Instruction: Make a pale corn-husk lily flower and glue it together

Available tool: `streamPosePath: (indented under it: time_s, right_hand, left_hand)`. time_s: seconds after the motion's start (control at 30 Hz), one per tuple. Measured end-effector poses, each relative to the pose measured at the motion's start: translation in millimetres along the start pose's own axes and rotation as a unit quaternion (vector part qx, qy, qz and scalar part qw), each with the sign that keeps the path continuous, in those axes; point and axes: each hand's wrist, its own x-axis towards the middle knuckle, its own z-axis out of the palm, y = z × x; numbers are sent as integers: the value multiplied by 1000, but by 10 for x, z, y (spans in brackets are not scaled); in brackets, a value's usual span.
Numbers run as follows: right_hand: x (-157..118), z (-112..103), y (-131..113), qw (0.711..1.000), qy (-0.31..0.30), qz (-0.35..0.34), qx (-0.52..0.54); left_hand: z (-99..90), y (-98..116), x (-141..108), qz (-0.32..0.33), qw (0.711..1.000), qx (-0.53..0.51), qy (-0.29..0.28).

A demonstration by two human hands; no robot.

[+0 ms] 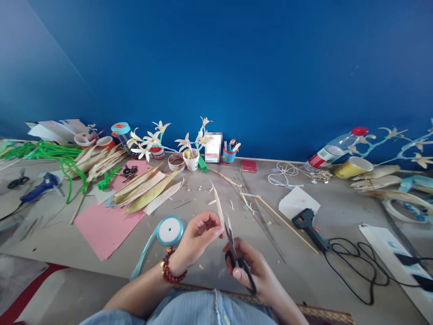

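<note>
Between thumb and fingers, my left hand [204,230] pinches a narrow strip of dried corn husk [218,203] that points up and away from me. My right hand [248,262] grips black-handled scissors [233,250], fingers in the loops. The scissor blades stand slightly apart, right beside the lower part of the strip; whether they touch it I cannot tell. A spool of light blue ribbon [170,230] lies by my left wrist, its tail running toward the table's front edge. Small husk scraps [231,204] are scattered beyond my hands.
Corn husks [145,192] lie on pink paper [108,228] at left. A black glue gun [311,228] with a looped cord rests at right, near thin wires [260,212] and a stick [287,223]. Husk flowers in a white cup [191,160] and a bottle [334,149] stand along the wall.
</note>
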Motion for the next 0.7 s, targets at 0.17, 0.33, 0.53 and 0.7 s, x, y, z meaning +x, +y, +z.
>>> streamPosePath:
  time_s: [0.17, 0.33, 0.53, 0.7]
  right_hand:
    - [65, 22, -48, 1000, 13, -9, -16]
    - [72, 33, -64, 999, 16, -14, -36]
    - [80, 56, -107, 1000, 13, -6, -20]
    - [95, 60, -126, 1000, 8, 2, -12]
  left_hand:
    - [-53, 33, 0, 2, 998, 65, -1]
    - [-81, 32, 16, 8, 994, 111, -7]
    - [-96, 15, 27, 13, 993, 116, -18]
    - [-109, 26, 29, 6, 993, 112, -26]
